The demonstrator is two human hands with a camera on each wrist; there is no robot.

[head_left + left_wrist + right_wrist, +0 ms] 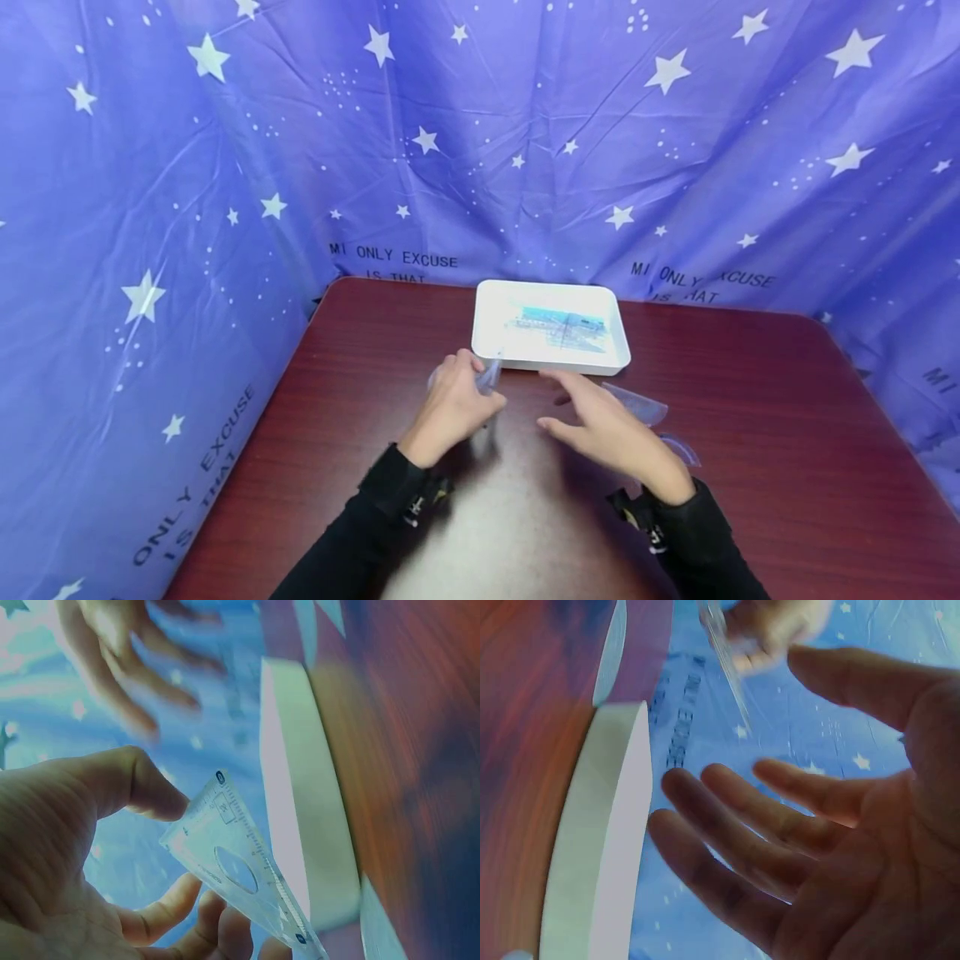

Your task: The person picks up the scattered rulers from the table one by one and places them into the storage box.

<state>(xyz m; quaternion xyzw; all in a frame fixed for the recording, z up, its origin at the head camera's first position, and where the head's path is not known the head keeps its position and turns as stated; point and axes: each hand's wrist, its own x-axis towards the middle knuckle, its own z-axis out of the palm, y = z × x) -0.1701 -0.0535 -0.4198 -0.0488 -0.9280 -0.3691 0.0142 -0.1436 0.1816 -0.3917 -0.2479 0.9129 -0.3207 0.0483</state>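
Note:
My left hand [453,404] pinches a clear plastic set square [225,855] between thumb and fingers, in front of the white tray [551,367]. The set square has an oval hole and printed scale marks along one edge. To the right, my right hand [603,425] is above the table with its fingers spread, holding nothing. In the right wrist view its fingers [731,840] are apart and slightly bent. Partly hidden behind that hand lie a clear flat plastic piece [641,406] and a curved clear piece resembling a protractor [681,450].
Inside the tray lies a clear and blue flat item [562,327], its kind unclear. Part of another clear piece [432,377] shows just left of the left hand. The dark red table [360,350] meets a purple star-patterned curtain [525,167] at the back and sides.

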